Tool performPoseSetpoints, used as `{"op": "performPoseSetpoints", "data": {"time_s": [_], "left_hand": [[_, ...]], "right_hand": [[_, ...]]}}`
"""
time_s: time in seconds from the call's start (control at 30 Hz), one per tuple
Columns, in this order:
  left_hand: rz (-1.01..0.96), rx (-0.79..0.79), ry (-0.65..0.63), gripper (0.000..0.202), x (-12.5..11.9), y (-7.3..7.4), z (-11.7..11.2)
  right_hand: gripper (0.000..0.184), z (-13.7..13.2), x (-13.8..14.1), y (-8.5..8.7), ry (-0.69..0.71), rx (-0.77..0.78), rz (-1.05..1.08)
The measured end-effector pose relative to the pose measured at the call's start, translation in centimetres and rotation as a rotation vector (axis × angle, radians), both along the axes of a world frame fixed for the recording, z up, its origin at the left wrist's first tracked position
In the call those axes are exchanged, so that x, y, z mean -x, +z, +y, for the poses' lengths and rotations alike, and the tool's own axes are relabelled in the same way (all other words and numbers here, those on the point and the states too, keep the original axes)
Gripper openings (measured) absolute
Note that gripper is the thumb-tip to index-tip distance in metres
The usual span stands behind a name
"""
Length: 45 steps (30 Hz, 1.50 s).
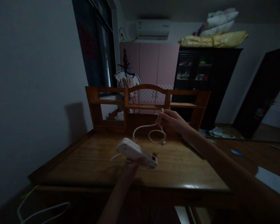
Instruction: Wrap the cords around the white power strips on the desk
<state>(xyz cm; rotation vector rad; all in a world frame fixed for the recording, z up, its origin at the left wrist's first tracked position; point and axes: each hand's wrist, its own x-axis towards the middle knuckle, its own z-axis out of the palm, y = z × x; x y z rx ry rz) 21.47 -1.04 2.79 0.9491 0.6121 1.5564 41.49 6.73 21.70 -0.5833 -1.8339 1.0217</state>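
A white power strip (136, 151) is tilted above the wooden desk (79, 168), with a dark switch at its right end. Under it, my left hand (133, 164) is closed around its body; part of the fingers is hidden behind the strip. My right hand (170, 119), higher and to the right, pinches the white power cord (141, 126). From there the cord hangs in a loose loop, and its plug (162, 142) dangles below my right hand. Another stretch of cord curves out to the left of the strip.
A wooden shelf unit (144, 106) rises at the desk's back edge. To the right lie a blue card (237, 152) and white paper (274, 180) on a brown surface. A white cable (45, 210) hangs at the lower left, beside the wall (37, 93).
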Motion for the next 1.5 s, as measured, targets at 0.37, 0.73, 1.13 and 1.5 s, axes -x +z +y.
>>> {"op": "performPoseSetpoints", "data": {"time_s": [0.37,0.73,1.13,1.5], "left_hand": [[0.192,-0.065,-0.281,0.075,-0.4,0.6,0.3],[0.161,0.085,-0.179,0.048,1.3,-2.7,0.3],[0.141,0.307,-0.053,0.042,2.6,-5.5,0.7],[-0.008,0.435,0.003,0.035,2.8,-6.6,1.5]], "right_hand": [[0.024,1.8,-0.4,-3.9,0.003,0.237,0.08],[0.028,4.4,-3.3,-14.4,-0.446,-0.188,-0.395],[0.033,6.7,-5.8,-23.5,-0.619,0.053,-0.507],[0.017,9.9,-3.4,-23.0,-0.496,0.148,-0.754]]}}
